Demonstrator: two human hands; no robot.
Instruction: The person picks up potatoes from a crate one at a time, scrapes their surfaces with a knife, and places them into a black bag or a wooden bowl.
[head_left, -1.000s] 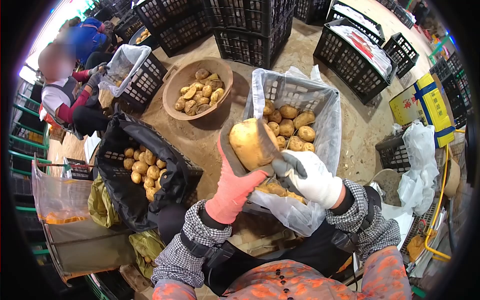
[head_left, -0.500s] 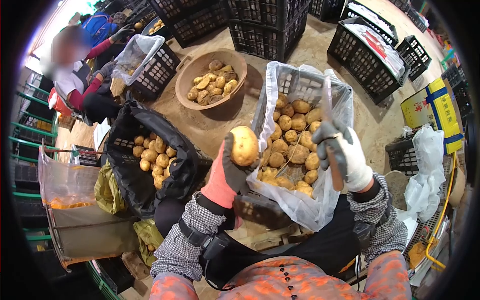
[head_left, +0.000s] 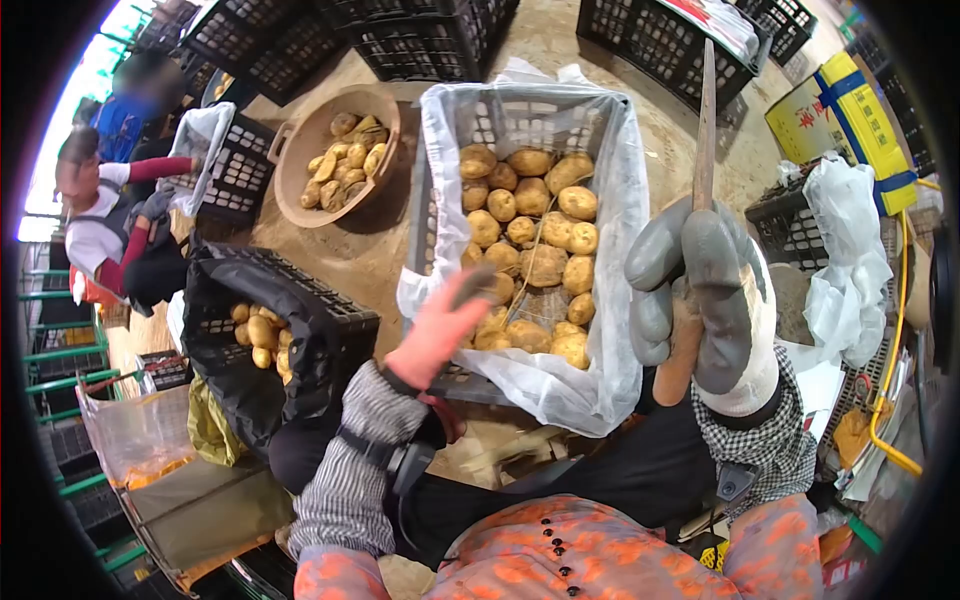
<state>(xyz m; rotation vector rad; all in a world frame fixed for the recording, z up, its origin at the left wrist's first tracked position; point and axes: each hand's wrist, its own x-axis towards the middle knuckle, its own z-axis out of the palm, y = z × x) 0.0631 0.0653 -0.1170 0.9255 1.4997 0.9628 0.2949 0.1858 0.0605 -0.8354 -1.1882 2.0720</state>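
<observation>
My right hand (head_left: 715,300), in a grey-and-white glove, is closed round the wooden handle of a knife (head_left: 707,130), whose long blade points up and away. My left hand (head_left: 450,320), in a pink glove with dark fingers, is over the near left side of a crate (head_left: 622,350) lined with white plastic. Its fingers look stretched out and are a little blurred; no potato shows in them. Inside the crate lie several potatoes (head_left: 545,265), with a thin dry stem across them.
Left of the crate stands a black-lined crate (head_left: 345,325) with potatoes. A brown basin (head_left: 388,130) of cut and whole potatoes is beyond it. Another person (head_left: 105,215) sits at far left by a lined crate (head_left: 235,165). Stacked black crates (head_left: 425,45) stand at the back; a yellow box (head_left: 850,130) is right.
My left hand has moved from holding up a potato to over the lined crate, and that potato is no longer in it. My right hand has come closer with the knife. The view has shifted.
</observation>
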